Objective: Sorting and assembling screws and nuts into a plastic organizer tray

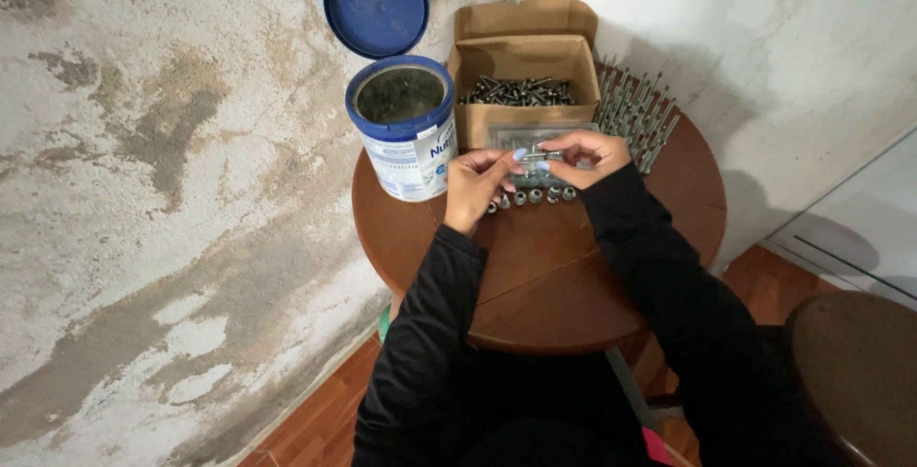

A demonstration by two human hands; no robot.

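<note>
The bolt (542, 156) sits up off the table, pinched between both hands just in front of the cardboard box (523, 85). The left hand (475, 187) grasps one end with its fingertips, and the right hand (590, 155) curls over the other end, fingers closed around it; whether there is a nut on it I cannot tell, it is too small.

Right below the hands, a short row of small metal pieces (531, 197) stands on the round brown table (535, 276). If the bolt slips from those fingertips, I reckon it would land among them and scatter the row. Anything that rolls could go over the table's edge, since it has no lip.

The box behind is heaped with more bolts, and a batch of long bolts (638, 114) stands on end to its right, very near the right wrist. A careless sweep of that sleeve might topple them. The open blue tin (405, 133) to the left stands close to the table's rim, its lid (374, 1) tipped back against the wall; an elbow nudge could shift it.
</note>
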